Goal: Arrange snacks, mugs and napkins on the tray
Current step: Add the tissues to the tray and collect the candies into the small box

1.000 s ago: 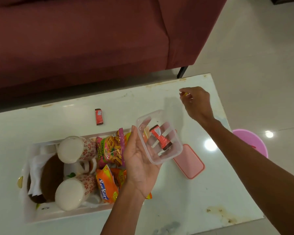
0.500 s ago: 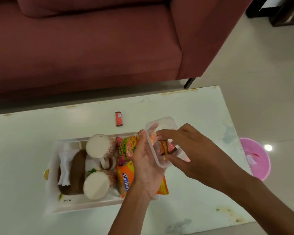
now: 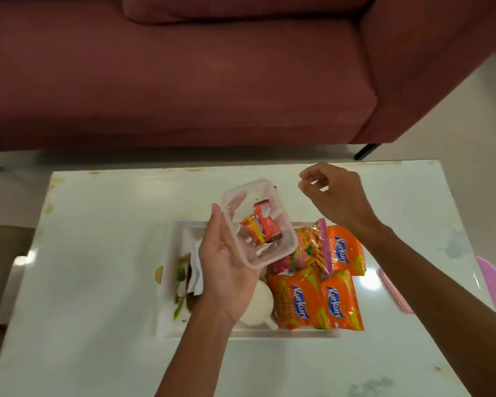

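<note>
We count three orange Kurkure packets (image 3: 295, 302) (image 3: 340, 302) (image 3: 344, 247) lying in the white tray (image 3: 166, 282), and one pink snack packet (image 3: 309, 247) among them. One white mug (image 3: 257, 308) shows in the tray, with one white napkin (image 3: 196, 270) toward its left end. Above the tray we see one clear plastic box (image 3: 281, 250), holding two small wrapped sweets (image 3: 265, 222) (image 3: 251, 229).

I see 3 orange Kurkure packets (image 3: 315, 299) lying flat at the white tray's (image 3: 166, 282) right end, center frame. 1 mug (image 3: 255, 308) stands beside them; white napkins (image 3: 196, 267) sit left.
</note>
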Demonstrator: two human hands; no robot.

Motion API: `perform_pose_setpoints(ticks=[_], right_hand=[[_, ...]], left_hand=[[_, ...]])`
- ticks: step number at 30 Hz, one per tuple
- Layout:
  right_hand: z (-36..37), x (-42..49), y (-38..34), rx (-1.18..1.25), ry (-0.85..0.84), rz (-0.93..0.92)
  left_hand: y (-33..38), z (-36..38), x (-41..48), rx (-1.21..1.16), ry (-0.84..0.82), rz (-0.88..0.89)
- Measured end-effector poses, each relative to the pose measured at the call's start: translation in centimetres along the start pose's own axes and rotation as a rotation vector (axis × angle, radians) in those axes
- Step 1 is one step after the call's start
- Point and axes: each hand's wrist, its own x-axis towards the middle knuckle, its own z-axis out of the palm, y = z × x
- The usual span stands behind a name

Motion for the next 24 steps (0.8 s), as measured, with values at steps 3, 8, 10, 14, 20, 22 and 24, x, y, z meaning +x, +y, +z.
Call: perform_pose_setpoints(ticks=[3,8,10,14,20,22,24], right_hand=[[5.0,4.4,1.2,-0.106,-0.081,0.073],[11.8,8.5,2.9,-0.310,-0.206,0.181],[13.8,9.2,3.6,-0.391,-0.193,0.197],[15.9,10.2,4.1,-0.415,-0.101,0.199],[13.6,9.8,2.6,-0.330,-0.064,0.155],[11.5,8.9,-0.1,-0.202,0.015,0.094],[9.1,6.9,-3.9,0.028,0.071,0.025]], left_hand=[[3.2,-2.5,-0.2,-0.009,0.015,0.040],[6.2,-6.6,0.3,-0.031,0.022,0.064],[6.6,-8.0,0.6,-0.030,0.032,0.070],[6.9,-9.9,0.7,-0.076,0.057,0.064],[6.8,-10.3,0.5,-0.088,0.062,0.066],[6.8,-10.0,0.5,-0.085,0.058,0.061],[6.8,-9.5,0.4,-0.088,0.058,0.057]])
